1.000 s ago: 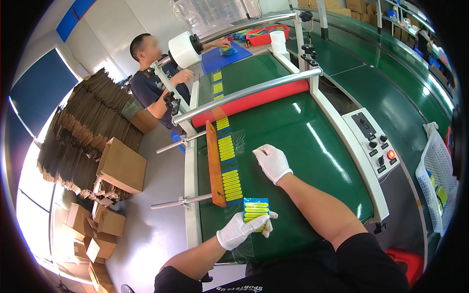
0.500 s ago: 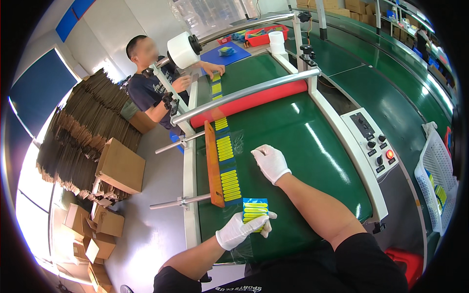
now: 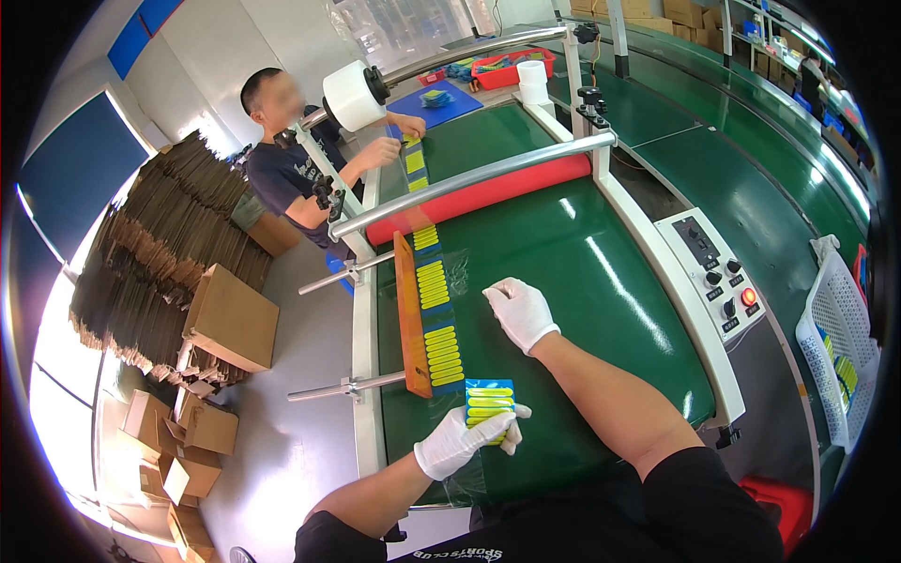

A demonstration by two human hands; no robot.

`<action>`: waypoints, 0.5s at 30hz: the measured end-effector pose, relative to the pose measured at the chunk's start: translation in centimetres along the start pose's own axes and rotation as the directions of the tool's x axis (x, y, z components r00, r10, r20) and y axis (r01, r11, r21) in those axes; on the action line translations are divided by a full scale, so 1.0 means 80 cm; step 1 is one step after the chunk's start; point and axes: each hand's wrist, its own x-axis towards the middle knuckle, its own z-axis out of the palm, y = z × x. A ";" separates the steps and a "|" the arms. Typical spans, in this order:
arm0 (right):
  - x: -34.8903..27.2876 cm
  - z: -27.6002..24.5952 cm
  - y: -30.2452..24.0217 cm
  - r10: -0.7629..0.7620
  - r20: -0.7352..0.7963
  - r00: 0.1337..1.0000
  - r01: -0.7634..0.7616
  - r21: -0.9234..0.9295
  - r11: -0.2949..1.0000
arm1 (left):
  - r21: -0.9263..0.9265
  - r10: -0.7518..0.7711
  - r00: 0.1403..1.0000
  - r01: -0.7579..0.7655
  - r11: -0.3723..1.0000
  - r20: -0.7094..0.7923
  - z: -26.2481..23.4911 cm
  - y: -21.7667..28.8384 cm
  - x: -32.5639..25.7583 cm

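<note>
My left hand point(image 3: 460, 443), in a white glove, grips a stack of blue cards with yellow-green strips point(image 3: 490, 398) at the near left of the green belt point(image 3: 544, 413). Its thumb lies across the front of the stack. My right hand point(image 3: 523, 315), also gloved, is over the middle of the belt with its fingers curled in; nothing shows between them. Left of it, a row of similar cards point(image 3: 441, 352) runs along an orange guide bar point(image 3: 410, 319). Clear film edges this row and passes beneath the red roller point(image 3: 488, 195).
Across the machine, a person point(image 3: 298, 174) has both hands at the row's far end. A metal bar point(image 3: 469, 186) spans the belt before the roller. The control panel point(image 3: 715, 272) is at right, beside a white basket point(image 3: 835, 347). Cardboard boxes point(image 3: 230, 319) stand at left.
Beyond the roller, the other person's nearer hand has lifted toward the card row, and the farther hand has shifted slightly back. My own hands stay almost still.
</note>
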 end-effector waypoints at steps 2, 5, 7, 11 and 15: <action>0.000 0.000 0.001 -0.006 -0.001 1.000 0.006 -0.006 1.000 | 0.005 -0.003 0.999 0.003 1.000 -0.035 0.003 0.003 -0.001; 0.000 -0.001 0.001 -0.006 0.003 1.000 0.006 -0.001 1.000 | 0.015 0.008 0.999 -0.007 1.000 -0.046 0.005 0.007 0.000; -0.001 -0.002 -0.003 0.003 0.008 1.000 -0.003 -0.002 1.000 | 0.012 0.009 0.999 -0.008 1.000 -0.046 0.003 0.006 0.000; 0.000 -0.002 -0.003 -0.012 0.003 1.000 0.012 -0.020 1.000 | 0.013 0.010 0.999 -0.009 1.000 -0.047 0.003 0.007 0.000; 0.001 -0.004 -0.005 -0.011 0.007 1.000 0.011 -0.026 1.000 | 0.009 0.003 0.999 -0.003 1.000 -0.051 0.003 0.008 0.002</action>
